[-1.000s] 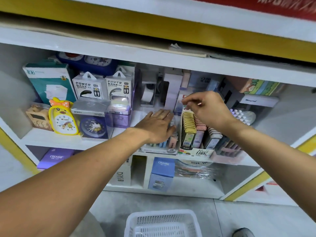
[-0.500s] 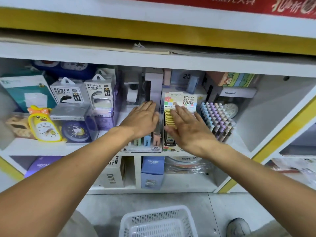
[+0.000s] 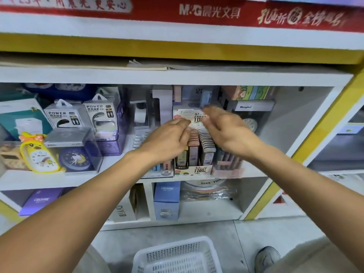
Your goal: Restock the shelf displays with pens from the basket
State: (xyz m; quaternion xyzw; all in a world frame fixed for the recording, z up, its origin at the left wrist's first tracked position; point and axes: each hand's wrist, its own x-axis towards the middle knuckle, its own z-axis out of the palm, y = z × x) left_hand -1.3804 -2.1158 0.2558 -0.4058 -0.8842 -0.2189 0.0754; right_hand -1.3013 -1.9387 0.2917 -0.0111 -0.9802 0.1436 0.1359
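Fig. — Head view, both hands at the middle shelf (image 3: 59,180). I see the left hand (image 3: 167,140) and right hand (image 3: 228,131) raised either side of the display box (image 3: 194,168), a printed card tray w/ rows of slim packs (image 3: 204,146) standing upright in it and a header card (image 3: 190,117) rising at its back.

Grip state: left fingers curl toward the header card's left edge, right fingers loosely bent at its right edge. Motion blur hides the fingertips, so I can't tell whether either hand pinches the card or only hovers at it. Neither hand visibly carries a pen.

Handling (my judgement): box is thin cardboard, light, flexes if squeezed; the header folds easily, so it's a poor place to pull. Better hold = both side walls low down, or push from the front lip. Packs look like small stiff plastic cases, smooth, likely to slide or topple in a row if the box tilts; take one by its narrow top end.

Position rel. to grip: packs sit below and between the two hands, close under the palms, not touched as far as I can see. Basket (image 3: 177,257), white plastic mesh, stands on the floor well below the hands; the visible part shows no pens.
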